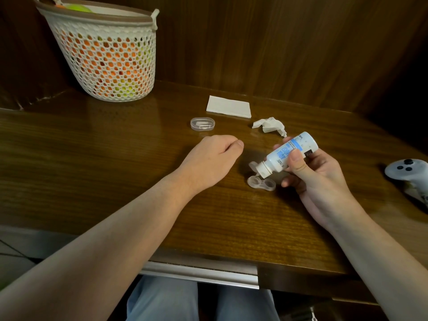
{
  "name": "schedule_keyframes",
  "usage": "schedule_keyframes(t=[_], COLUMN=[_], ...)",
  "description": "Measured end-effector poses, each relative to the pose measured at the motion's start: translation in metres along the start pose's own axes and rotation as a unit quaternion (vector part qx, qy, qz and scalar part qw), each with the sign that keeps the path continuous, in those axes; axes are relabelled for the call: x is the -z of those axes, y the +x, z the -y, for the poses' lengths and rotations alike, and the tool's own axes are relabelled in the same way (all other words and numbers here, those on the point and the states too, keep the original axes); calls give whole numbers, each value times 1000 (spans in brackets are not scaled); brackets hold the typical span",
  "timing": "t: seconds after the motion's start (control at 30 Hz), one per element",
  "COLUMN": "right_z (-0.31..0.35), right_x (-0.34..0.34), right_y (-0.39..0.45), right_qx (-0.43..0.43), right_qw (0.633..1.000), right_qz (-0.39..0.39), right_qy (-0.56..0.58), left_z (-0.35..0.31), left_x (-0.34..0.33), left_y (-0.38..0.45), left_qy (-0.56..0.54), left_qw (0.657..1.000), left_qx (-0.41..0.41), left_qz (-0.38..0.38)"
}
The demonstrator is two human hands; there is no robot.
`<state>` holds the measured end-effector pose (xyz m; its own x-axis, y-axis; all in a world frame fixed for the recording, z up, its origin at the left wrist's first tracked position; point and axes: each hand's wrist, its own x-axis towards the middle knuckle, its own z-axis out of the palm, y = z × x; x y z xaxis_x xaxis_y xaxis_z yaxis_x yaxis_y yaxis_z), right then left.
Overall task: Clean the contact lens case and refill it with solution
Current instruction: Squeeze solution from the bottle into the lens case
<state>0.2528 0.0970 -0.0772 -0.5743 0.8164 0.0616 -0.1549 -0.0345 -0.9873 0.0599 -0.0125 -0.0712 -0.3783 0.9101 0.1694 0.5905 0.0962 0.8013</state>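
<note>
A clear two-well contact lens case (261, 183) lies open on the wooden table (115, 147). My right hand (310, 172) grips a white solution bottle (288, 155) with a blue label. The bottle is tipped down to the left, its flip cap open and its nozzle just above the case's left well. My left hand (212, 158) rests on the table to the left of the case, fingers loosely curled and holding nothing. A crumpled tissue (269, 126) lies behind the bottle.
A folded white tissue (228, 106) lies further back. A small clear lidded box (202, 123) sits behind my left hand. A white mesh basket (106, 54) of coloured balls stands at the back left. A grey controller (408, 174) lies at the right edge.
</note>
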Motion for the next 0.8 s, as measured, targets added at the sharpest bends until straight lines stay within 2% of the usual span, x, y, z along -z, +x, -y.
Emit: schedule_keyframes(t=[0.8], right_z=[-2], right_x=[4], right_y=[2], right_qx=[-5], right_qw=[1000], right_qz=[-6], right_qy=[17], left_z=[2], left_x=[-1], left_y=[1], left_qy=[0], left_qw=[1000], left_qx=[-3], left_qz=[-2])
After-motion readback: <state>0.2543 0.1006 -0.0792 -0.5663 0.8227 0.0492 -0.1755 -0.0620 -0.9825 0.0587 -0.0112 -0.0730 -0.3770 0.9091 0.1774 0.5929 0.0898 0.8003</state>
